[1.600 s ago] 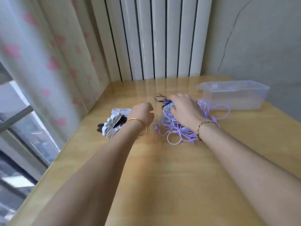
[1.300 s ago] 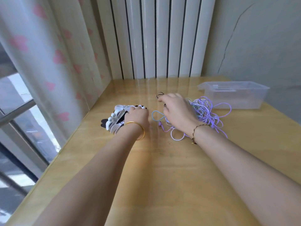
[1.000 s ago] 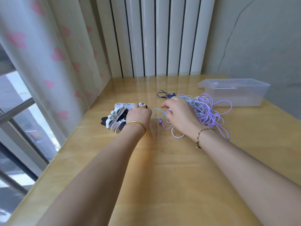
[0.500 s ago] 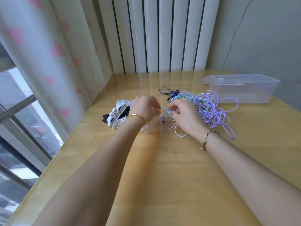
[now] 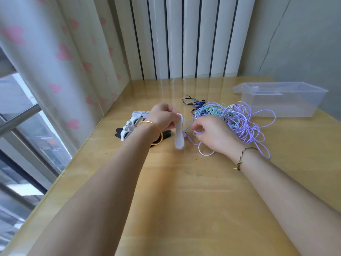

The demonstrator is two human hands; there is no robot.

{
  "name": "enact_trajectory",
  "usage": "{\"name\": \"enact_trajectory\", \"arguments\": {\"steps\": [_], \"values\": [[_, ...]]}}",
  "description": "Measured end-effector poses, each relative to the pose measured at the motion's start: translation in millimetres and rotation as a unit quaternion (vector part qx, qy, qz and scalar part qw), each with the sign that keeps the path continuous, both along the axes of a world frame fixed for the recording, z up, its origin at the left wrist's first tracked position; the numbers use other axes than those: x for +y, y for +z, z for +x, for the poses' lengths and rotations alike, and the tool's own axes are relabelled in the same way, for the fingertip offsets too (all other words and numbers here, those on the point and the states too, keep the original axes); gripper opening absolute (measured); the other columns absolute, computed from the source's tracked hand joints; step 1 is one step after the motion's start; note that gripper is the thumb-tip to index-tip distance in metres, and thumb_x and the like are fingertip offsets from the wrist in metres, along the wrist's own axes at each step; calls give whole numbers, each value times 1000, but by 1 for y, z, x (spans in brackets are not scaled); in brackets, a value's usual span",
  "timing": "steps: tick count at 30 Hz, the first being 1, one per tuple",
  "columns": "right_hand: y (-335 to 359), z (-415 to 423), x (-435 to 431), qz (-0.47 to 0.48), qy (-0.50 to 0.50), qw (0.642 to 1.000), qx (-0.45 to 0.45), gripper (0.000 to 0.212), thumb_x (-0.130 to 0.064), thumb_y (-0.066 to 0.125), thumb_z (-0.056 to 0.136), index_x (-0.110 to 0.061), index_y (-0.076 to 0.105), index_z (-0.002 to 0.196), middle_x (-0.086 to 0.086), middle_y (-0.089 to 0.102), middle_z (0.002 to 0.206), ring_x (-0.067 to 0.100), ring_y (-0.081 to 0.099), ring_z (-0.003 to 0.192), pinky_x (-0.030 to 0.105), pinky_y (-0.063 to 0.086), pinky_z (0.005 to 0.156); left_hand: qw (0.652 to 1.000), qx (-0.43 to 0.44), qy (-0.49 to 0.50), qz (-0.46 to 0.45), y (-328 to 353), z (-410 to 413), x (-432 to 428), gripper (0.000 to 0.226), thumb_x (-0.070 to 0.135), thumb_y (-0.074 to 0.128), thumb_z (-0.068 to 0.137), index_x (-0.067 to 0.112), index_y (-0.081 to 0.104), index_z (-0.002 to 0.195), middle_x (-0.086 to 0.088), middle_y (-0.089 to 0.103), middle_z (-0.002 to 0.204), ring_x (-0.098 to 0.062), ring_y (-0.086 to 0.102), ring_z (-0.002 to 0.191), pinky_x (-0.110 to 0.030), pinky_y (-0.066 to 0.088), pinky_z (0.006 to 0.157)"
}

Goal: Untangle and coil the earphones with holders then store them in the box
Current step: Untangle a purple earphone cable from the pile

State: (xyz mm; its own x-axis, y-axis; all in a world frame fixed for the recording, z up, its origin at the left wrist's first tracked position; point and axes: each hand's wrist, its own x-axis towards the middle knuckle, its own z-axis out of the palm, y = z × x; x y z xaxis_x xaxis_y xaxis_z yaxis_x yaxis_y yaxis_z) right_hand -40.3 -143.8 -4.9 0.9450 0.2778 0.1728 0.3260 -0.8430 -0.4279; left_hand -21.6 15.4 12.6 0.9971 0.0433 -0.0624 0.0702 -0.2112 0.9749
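Left hand [image 5: 163, 116]: grips one white holder [image 5: 179, 133] by its top end at frame centre, lifted clear of the pile of holders [image 5: 132, 125] it rested on a second ago.
Right hand [image 5: 212, 134]: pinches a pale blue cord [image 5: 187, 125], having come off the top of the heap to its left edge.
Meaning: one strand looks singled out; winding seems about to begin, with nothing coiled yet.
Earphones [image 5: 230, 119]: a loose knotted heap of purple, green and blue cords on the worktop [image 5: 184, 200], right of centre.
Box [image 5: 280, 100]: clear plastic, upper right, just beyond the heap.
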Motion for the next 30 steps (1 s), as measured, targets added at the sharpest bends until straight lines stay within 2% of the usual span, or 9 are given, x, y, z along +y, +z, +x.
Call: {"name": "enact_trajectory", "arguments": {"steps": [4, 7, 9, 13, 16, 20, 23, 26, 30], "values": [[2, -4, -5, -179, 8, 983, -43, 23, -27, 59, 90, -16, 66, 109, 4, 55, 112, 26, 47, 112, 32, 45, 81, 980, 21, 0, 196, -9, 7, -11, 10, 0, 56, 81, 9, 59, 77, -15, 63, 89, -32, 66, 90, -43, 56, 85], [3, -5, -12, -46, 25, 997, -55, 24, -13, 61, 86, -18, 66, 109, 1, 52, 105, 20, 50, 102, 31, 43, 84, 926, -2, -9, 378, -14, 8, -21, 17, 5, 53, 81, 8, 66, 93, -12, 66, 99, -29, 61, 96, -30, 51, 78], [8, -3, -23, 62, -19, 995, -73, 29, -2, 55, 83, -19, 68, 103, -4, 49, 97, 16, 52, 89, 31, 44, 81, 890, -11, -25, 455, -14, 9, -26, 18, 6, 55, 83, 6, 64, 99, -13, 64, 105, -28, 58, 97, -30, 45, 77], [24, 5, -59, 84, -128, 978, -141, 34, 4, 49, 81, -18, 69, 99, 4, 58, 101, 26, 58, 89, 36, 48, 79, 826, 1, -48, 562, -14, 16, -34, 24, 17, 62, 87, 2, 59, 106, -15, 61, 109, -32, 57, 104, -33, 43, 79], [29, 14, -81, 50, -167, 975, -140, 33, 3, 49, 81, -18, 68, 98, 7, 59, 105, 28, 57, 95, 35, 48, 80, 792, 30, -49, 608, -17, 20, -39, 34, 29, 66, 88, 6, 59, 112, -10, 60, 108, -29, 58, 101, -33, 41, 74], [30, 27, -86, 21, -156, 979, -127, 33, 4, 49, 82, -18, 68, 98, 7, 58, 109, 28, 56, 100, 36, 47, 84, 772, 46, -55, 632, -9, 22, -46, 34, 27, 67, 86, 8, 60, 113, -11, 58, 117, -31, 57, 108, -36, 45, 80], [31, 36, -83, 19, -133, 984, -117, 31, 3, 51, 83, -18, 68, 99, 7, 59, 107, 26, 56, 99, 37, 48, 86, 833, -62, 1, 549, 8, 28, -54, 8, 7, 50, 88, 9, 58, 91, -16, 63, 106, -33, 55, 89, -33, 41, 71], [28, 40, -89, 52, -161, 978, -125, 30, 2, 51, 80, -21, 66, 91, 6, 60, 102, 26, 56, 93, 36, 49, 80, 881, -154, -44, 446, 22, 27, -77, 19, 22, 56, 89, 4, 62, 84, -16, 64, 89, -32, 55, 84, -28, 32, 63], [24, 32, -95, 84, -142, 982, -96, 28, 3, 52, 80, -23, 61, 81, 6, 62, 93, 24, 58, 85, 32, 49, 77, 821, -99, -109, 551, 9, 26, -102, 35, 38, 62, 83, 17, 44, 62, -10, 51, 75, -32, 47, 70, -28, 35, 59]]}}
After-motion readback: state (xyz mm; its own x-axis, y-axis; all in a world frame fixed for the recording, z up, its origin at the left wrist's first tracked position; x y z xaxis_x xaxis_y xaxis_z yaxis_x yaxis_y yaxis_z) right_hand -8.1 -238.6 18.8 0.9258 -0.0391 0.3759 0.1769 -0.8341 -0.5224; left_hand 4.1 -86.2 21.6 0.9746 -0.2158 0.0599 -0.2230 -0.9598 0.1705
